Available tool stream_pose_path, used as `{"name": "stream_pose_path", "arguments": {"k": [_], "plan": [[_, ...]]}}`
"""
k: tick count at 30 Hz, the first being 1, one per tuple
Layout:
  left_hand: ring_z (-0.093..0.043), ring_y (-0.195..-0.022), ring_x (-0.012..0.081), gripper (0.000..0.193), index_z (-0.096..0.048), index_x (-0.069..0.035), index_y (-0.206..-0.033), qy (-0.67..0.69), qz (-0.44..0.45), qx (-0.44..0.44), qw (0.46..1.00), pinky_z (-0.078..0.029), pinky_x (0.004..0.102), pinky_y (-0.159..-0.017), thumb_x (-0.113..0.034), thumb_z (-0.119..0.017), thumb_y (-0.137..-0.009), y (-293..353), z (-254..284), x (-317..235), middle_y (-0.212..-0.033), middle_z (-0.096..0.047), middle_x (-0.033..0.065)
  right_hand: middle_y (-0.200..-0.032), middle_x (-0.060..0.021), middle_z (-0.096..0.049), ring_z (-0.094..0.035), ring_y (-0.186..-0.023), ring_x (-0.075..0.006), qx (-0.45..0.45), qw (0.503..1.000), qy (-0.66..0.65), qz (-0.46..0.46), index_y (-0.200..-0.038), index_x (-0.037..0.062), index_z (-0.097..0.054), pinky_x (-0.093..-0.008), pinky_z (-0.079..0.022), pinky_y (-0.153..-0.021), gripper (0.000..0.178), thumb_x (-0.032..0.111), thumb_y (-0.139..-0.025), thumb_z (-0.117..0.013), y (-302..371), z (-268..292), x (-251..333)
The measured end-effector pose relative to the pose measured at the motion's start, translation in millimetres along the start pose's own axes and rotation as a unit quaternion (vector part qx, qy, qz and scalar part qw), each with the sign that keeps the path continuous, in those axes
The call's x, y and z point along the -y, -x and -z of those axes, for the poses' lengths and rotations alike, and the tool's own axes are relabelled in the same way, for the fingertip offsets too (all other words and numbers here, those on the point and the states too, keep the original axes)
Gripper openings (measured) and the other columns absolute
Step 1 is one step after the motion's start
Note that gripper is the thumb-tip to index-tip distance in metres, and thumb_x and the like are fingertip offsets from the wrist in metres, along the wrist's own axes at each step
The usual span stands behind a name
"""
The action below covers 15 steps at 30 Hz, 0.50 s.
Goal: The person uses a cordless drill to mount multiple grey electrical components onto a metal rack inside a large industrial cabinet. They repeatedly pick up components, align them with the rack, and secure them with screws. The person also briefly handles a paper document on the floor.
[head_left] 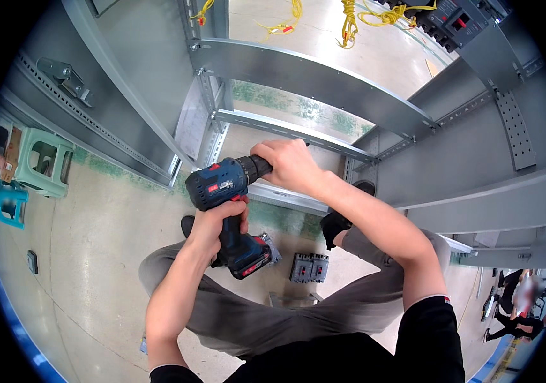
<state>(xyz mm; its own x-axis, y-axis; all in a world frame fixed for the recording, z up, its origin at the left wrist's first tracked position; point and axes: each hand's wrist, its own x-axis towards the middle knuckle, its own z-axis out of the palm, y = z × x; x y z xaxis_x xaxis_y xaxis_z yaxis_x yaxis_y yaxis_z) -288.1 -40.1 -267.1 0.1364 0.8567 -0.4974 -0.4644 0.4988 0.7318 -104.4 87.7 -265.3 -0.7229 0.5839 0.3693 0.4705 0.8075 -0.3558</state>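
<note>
A blue and black cordless drill (216, 185) is held up in front of me, its chuck pointing to the right. My left hand (214, 225) is wrapped round its handle, above the battery. At the front end, my right hand (287, 162) closes round the tip of the chuck, and a short dark bit end shows just past the fingers. Below the drill, two dark grey circuit breakers (309, 268) stand side by side on the floor. Another grey part (271, 249) is half hidden behind the battery.
A grey metal cabinet frame surrounds me, with a crossbar (311, 70) ahead and a perforated rail (292, 133) beneath it. Yellow cable bundles (348, 25) hang at the top. A black breaker (458, 24) is mounted upper right. Stools (44, 159) stand left; people are far right.
</note>
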Motion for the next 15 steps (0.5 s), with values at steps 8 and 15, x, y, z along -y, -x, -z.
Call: {"name": "stream_pose_path", "arguments": {"k": [8,15], "plan": [[-0.059,-0.055,0.0200,0.022,-0.060,0.000,-0.097,0.039,-0.017,0.007,0.999,-0.048,0.0309,-0.053,-0.011,-0.065,-0.079,-2,-3,-6,-0.071,-0.061,0.0083,-0.083,-0.0079,-0.065,-0.065,-0.073,-0.0313,-0.018,0.999,0.034,0.003,-0.104,0.0108,-0.061,-0.0404,-0.049,-0.058,0.033,0.007,-0.072,-0.069,-6,-1,-6],[-0.060,-0.059,0.0185,0.026,-0.061,0.002,-0.103,0.040,-0.072,-0.063,0.995,-0.048,0.0299,-0.057,-0.011,-0.065,-0.081,-2,0,-12,-0.074,-0.062,0.0078,-0.084,-0.0118,-0.067,-0.066,-0.076,-0.0329,-0.105,0.973,-0.042,-0.203,-0.100,0.0098,-0.066,-0.0412,-0.053,-0.063,0.021,0.012,-0.079,-0.068,33,-66,-58]]}}
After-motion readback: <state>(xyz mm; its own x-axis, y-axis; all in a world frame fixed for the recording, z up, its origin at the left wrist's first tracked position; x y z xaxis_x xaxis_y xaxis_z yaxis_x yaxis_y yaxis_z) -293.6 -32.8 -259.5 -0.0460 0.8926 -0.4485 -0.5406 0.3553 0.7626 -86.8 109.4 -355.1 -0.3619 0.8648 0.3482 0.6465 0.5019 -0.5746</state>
